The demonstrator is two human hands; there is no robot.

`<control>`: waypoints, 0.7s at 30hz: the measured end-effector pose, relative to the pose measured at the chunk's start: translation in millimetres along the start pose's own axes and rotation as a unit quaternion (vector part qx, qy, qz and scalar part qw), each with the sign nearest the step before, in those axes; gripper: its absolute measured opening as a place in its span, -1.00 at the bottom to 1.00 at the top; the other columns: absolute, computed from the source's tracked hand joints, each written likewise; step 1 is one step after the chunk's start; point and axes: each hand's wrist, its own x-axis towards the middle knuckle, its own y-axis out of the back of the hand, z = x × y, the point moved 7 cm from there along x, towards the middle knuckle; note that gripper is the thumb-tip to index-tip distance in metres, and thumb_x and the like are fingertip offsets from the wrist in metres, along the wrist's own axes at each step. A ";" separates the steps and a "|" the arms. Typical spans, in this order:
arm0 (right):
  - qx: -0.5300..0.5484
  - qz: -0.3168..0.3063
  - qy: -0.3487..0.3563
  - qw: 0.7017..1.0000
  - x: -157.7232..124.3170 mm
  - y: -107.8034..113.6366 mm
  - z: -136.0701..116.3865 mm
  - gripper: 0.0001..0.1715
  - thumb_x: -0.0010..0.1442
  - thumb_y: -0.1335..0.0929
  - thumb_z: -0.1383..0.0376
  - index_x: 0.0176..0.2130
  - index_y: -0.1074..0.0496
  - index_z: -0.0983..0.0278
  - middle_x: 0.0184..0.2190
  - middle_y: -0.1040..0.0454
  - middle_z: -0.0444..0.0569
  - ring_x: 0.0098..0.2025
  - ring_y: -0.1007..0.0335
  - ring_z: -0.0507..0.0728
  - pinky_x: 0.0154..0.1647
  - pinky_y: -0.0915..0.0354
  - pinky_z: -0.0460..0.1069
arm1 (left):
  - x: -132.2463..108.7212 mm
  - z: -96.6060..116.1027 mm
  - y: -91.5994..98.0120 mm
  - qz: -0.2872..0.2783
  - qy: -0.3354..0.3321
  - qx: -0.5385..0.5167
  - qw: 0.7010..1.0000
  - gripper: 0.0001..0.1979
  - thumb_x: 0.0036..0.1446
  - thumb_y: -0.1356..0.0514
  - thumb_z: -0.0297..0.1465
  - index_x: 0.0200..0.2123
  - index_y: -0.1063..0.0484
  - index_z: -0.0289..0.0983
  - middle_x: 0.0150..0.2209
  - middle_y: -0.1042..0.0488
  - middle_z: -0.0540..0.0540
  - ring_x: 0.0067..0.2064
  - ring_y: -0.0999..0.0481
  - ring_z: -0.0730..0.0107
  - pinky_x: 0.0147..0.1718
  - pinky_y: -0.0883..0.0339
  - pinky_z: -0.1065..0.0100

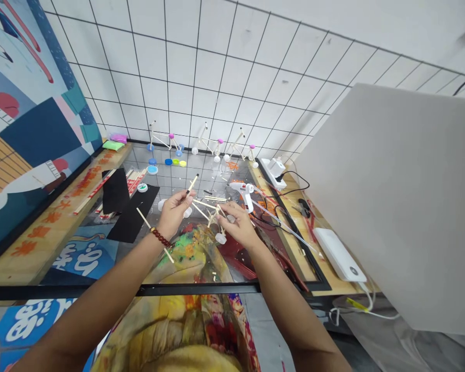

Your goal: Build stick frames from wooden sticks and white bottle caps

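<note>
Where fingers [233,211] pinch it, the stick frame [205,204] looks pale.

Orange characters [37,232] on wooden strip [8,272], unreadable

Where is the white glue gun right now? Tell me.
In the head view, the white glue gun is just right of centre, beyond the person's right hand and left of the white power strip.

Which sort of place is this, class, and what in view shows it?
Probably a craft workspace: a glue gun, black sheets and small stick models share the table.
</note>
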 end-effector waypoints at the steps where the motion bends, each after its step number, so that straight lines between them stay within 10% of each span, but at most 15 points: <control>1: -0.006 -0.001 0.005 1.000 0.0 -0.3 -1.0 -0.72 0.26 -0.36 0.21 -0.06 -0.57 0.19 -0.28 -0.46 -0.04 -0.20 -0.40 0.13 -0.11 -0.32 0.05 | 0.1 -0.1 0.0 0.000 -0.002 0.002 1.000 -0.57 -0.10 -0.43 -0.10 -0.20 -0.62 -0.23 -0.15 -0.61 -0.12 -0.14 -0.53 0.26 -0.18 -0.37 0.27; 21: -0.022 -0.013 0.042 0.999 2.8 -7.4 -3.6 -0.73 0.32 -0.31 0.21 -0.05 -0.54 0.16 -0.30 -0.42 -0.04 -0.22 -0.37 0.13 -0.17 -0.30 0.03 | -2.5 16.6 6.2 -0.016 -0.075 0.062 0.995 -0.38 -0.13 -0.45 -0.25 0.03 -0.42 -0.22 0.18 -0.44 -0.23 0.24 -0.39 0.09 0.23 -0.24 0.07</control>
